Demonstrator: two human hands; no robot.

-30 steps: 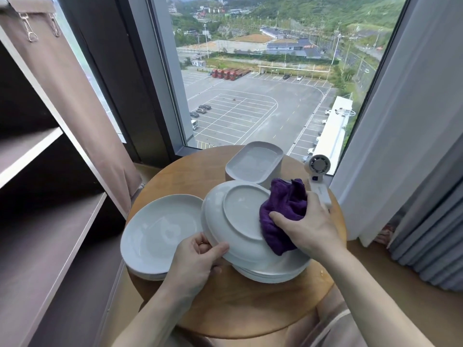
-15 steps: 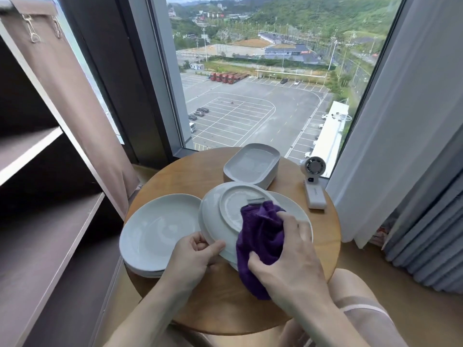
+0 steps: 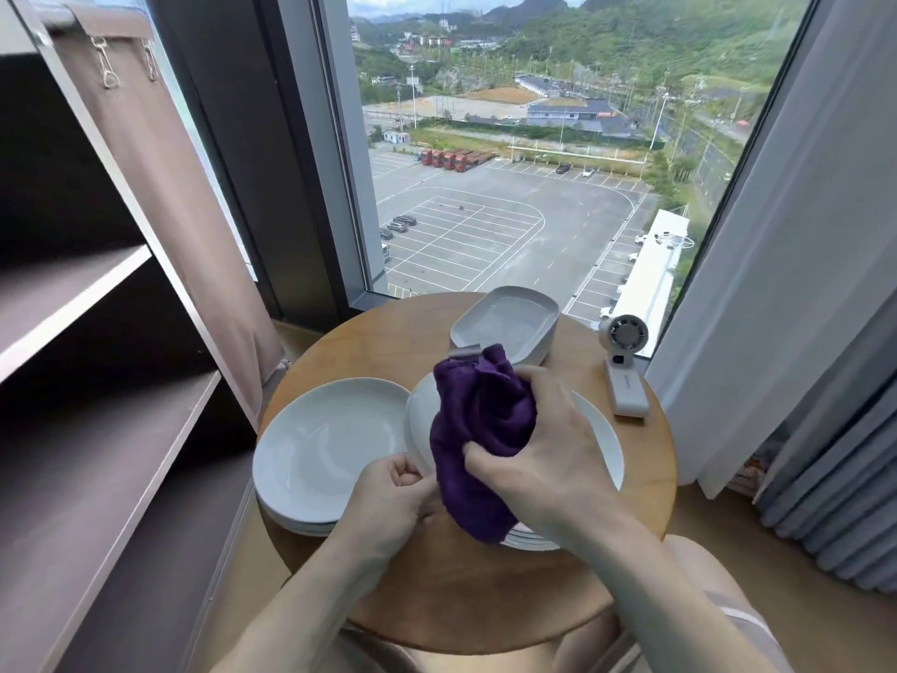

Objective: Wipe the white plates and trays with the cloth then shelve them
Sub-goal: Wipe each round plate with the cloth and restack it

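My left hand (image 3: 388, 497) grips the near edge of a white plate (image 3: 418, 429) that is tilted up, underside toward me. A purple cloth (image 3: 478, 429) covers most of that plate, bunched in my right hand (image 3: 539, 459), which presses it against the plate. Beneath lies a stack of white plates (image 3: 604, 444) on the round wooden table (image 3: 466, 590). A second stack of white plates (image 3: 325, 444) sits to the left. White rectangular trays (image 3: 507, 320) are stacked at the table's far side.
A small white handheld fan (image 3: 626, 366) lies at the table's right. Dark shelves (image 3: 82, 444) stand to the left beside a brown curtain (image 3: 165, 187). The window is behind the table, and white and grey curtains (image 3: 796, 284) hang on the right.
My right hand has swept the cloth from the plate's right side across to its middle and left. The plate has tipped more upright in my left hand.
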